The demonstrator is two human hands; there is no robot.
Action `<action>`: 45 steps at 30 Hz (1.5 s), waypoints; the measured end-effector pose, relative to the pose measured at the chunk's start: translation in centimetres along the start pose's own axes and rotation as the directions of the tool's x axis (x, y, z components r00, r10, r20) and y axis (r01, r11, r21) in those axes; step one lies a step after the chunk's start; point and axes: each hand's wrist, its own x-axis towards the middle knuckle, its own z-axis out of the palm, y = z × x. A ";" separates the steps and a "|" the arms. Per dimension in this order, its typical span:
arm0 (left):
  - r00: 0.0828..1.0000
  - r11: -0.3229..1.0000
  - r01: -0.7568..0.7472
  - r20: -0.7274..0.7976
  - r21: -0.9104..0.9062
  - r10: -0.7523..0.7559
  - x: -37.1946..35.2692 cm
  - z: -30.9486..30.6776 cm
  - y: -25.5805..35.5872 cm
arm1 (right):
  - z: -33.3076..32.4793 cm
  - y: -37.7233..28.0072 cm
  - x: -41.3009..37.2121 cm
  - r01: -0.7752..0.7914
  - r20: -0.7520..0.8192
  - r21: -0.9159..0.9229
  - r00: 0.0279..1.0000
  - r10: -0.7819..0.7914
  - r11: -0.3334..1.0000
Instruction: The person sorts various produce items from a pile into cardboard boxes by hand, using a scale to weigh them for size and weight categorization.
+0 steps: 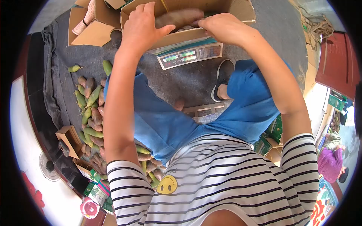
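Note:
A long brownish root vegetable [180, 17], blurred by motion, lies across the opening of a cardboard box [181, 37] at the top of the view. My left hand [141, 27] is over the box's left end, fingers raised and thumb stretched toward the vegetable, holding nothing. Bent over the front wall, my right hand [226, 29] has its fingers closed at the vegetable's right end; its fingertips are partly hidden. More vegetables show lower in the box. Beneath the box is a digital scale [189, 55] with lit displays.
A heap of green and brownish root vegetables [92, 109] lies on the dark floor cloth at my left. Another open box [94, 30] stands beside the first, with pink netting [89, 13]. A fan [48, 165] is far left. A person in purple [330, 164] is far right.

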 end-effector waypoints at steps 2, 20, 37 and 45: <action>0.998 0.998 0.067 -0.017 -0.014 -0.067 -0.8 0.5 0.6 | -0.1 0.1 0.0 0.002 0.012 0.019 1.000 -0.003 1.000; 0.938 0.967 0.086 -0.309 -0.238 -0.159 -1.1 -2.0 0.4 | -2.2 -1.3 -0.7 0.051 -0.062 0.091 0.997 -0.046 0.995; 0.602 0.529 0.783 0.183 -0.327 -0.777 -25.6 5.2 -9.6 | -1.3 -1.4 0.9 0.023 0.083 0.054 0.996 -0.028 0.998; 0.386 0.408 0.892 0.801 -0.197 -0.457 -42.8 21.1 0.7 | -1.2 -2.1 1.3 -0.009 0.099 0.059 0.995 0.003 0.998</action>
